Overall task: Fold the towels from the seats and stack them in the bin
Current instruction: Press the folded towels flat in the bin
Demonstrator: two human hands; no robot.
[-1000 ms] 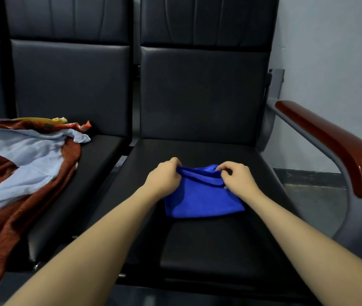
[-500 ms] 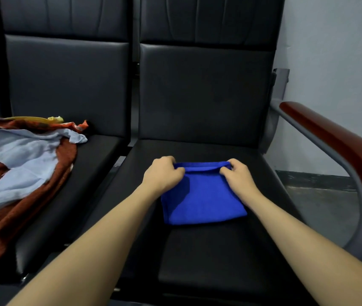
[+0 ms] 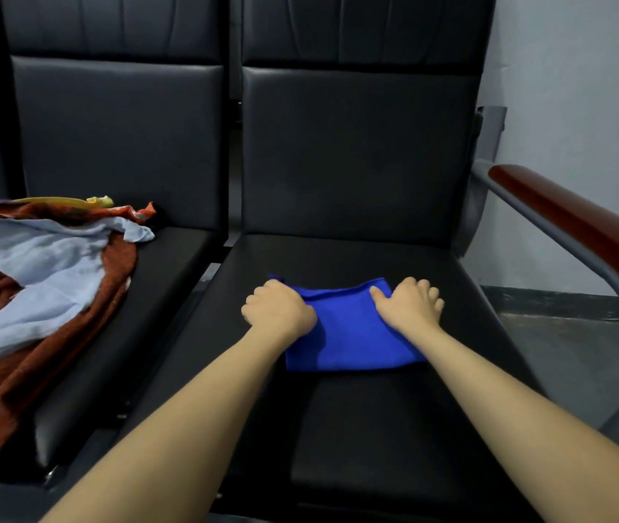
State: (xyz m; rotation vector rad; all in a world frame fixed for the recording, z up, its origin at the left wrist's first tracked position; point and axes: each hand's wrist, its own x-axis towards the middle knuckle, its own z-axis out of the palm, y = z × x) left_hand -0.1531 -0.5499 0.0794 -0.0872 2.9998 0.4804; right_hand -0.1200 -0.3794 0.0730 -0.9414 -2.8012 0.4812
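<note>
A blue towel (image 3: 349, 334) lies folded into a small rectangle on the black right-hand seat (image 3: 375, 428). My left hand (image 3: 277, 311) is curled over its far left corner and grips it. At the far right corner, my right hand (image 3: 407, 305) pinches the edge, thumb on top of the cloth and fingers curled beside it. More towels lie loose on the left seat: a light blue one (image 3: 36, 269) over a rust-orange one (image 3: 17, 371), with a yellow one (image 3: 62, 200) behind. No bin is in view.
A wooden armrest (image 3: 583, 228) on a grey metal frame runs along the right side of the seat. Black seat backs (image 3: 357, 152) stand behind. A pale wall (image 3: 583, 88) and grey floor (image 3: 564, 356) lie to the right.
The raised top layer of the blue towel has been laid down flat. Both hands moved apart and away from me to its far corners.
</note>
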